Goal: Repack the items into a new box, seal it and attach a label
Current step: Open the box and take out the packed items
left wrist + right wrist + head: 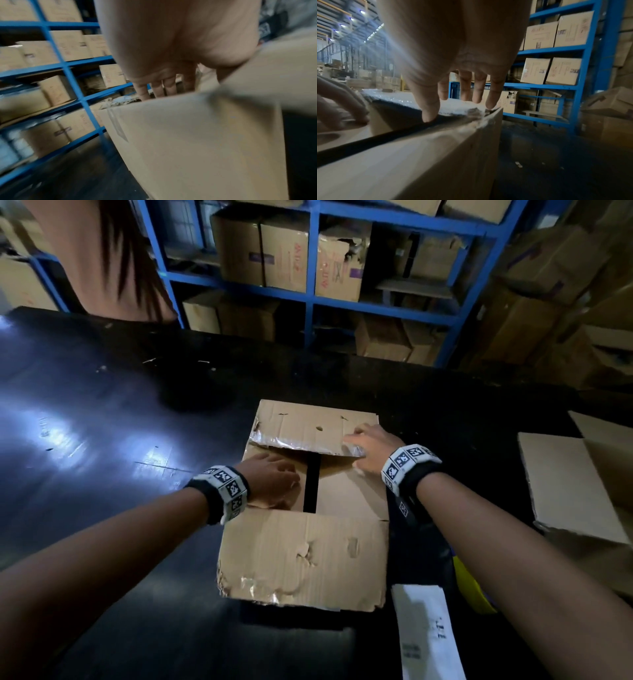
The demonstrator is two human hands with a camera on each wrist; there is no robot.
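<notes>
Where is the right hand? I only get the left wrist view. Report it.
Observer: The right hand lies on the far flap of the box, fingers straight, near the flap's right corner.
Operator: Give me the left hand from above.
Observer: The left hand rests flat on the left inner flap, beside a dark gap between the inner flaps.
Operator: Find the label.
Observer: A white printed sheet lies on the table, just right of the near flap. I cannot tell whether it is the label.
</notes>
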